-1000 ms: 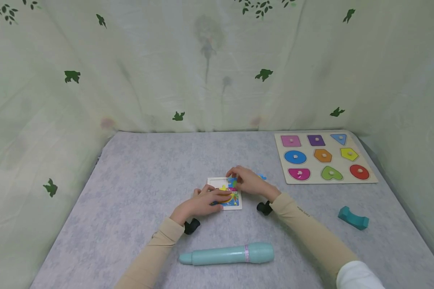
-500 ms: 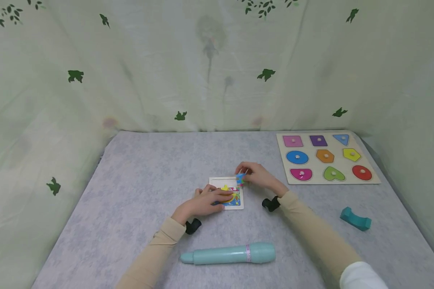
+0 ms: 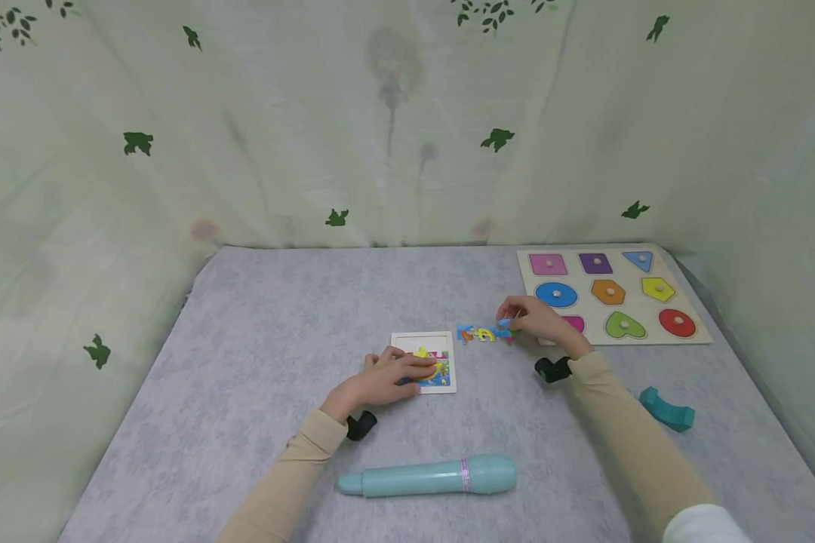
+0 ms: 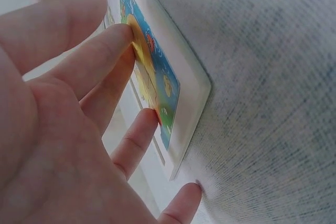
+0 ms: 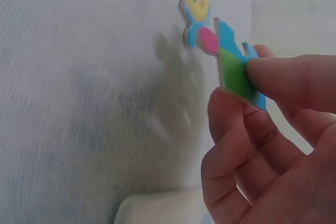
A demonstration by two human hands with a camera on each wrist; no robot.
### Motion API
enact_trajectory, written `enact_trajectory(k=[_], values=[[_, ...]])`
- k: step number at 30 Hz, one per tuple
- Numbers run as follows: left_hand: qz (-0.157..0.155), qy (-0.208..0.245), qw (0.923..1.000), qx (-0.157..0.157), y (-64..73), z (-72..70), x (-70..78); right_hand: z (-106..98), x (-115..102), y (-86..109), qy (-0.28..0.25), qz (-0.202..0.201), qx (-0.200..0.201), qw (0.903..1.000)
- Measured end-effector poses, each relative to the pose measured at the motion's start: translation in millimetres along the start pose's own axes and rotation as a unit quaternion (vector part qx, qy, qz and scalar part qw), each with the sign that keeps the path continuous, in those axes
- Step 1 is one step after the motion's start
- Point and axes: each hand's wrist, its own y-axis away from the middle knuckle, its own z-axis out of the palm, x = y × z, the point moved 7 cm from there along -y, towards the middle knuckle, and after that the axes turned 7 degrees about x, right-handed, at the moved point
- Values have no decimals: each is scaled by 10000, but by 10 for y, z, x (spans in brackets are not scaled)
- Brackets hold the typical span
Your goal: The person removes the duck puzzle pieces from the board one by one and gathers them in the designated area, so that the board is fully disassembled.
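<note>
A small white puzzle tray [image 3: 437,341] lies flat on the table, with colourful jigsaw pieces [image 3: 442,374] in its front part and the white base showing at the back. My left hand [image 3: 383,377] rests on it with fingers spread; in the left wrist view, fingertips [image 4: 125,32] touch the picture. Right of the tray, my right hand [image 3: 538,320] pinches a blue and green jigsaw piece with a pink knob [image 5: 233,69] between thumb and fingers, held above the table. Other loose jigsaw pieces [image 3: 482,334] lie between tray and right hand.
A shape puzzle board [image 3: 587,311] with coloured knobbed pieces lies at the back right, partly behind the right hand. A teal arched block [image 3: 667,412] sits right of the right forearm. Near the front lies a pale teal tube with a thicker end [image 3: 414,480].
My right hand has lifted a jigsaw piece off the tray and carried it right, past the loose pieces. The left hand has stayed on the tray.
</note>
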Motion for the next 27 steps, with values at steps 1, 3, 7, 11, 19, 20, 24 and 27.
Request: enact_trajectory(k=[1, 3, 7, 11, 19, 20, 24, 27], values=[[-3, 20, 10000, 8, 1, -2, 1, -9, 9, 8, 81, -16, -19, 10000], [-15, 55, 10000, 21, 3, -2, -4, -13, 17, 21, 275, -49, -61, 9996], [-33, 101, 9999, 31, 1, 7, -15, 2, 38, 42, 576, 188, -147, 9981], [-46, 117, 9999, 37, -5, 17, -29, 23, 56, 53, 901, 417, -224, 9948], [-4, 82, 9999, 58, -2, 11, -18, 61, 8, 11, 2047, -38, -175, 9787], [15, 68, 10000, 61, 1, 9, -13, 66, 3, 6, 2170, -54, -188, 9760], [78, -16, 10000, 40, 8, 10, -1, 79, -26, 2, 2539, 34, -234, 9669], [109, -123, 9999, 17, 4, 22, -8, 90, -40, 6, 2786, 87, -210, 9601]])
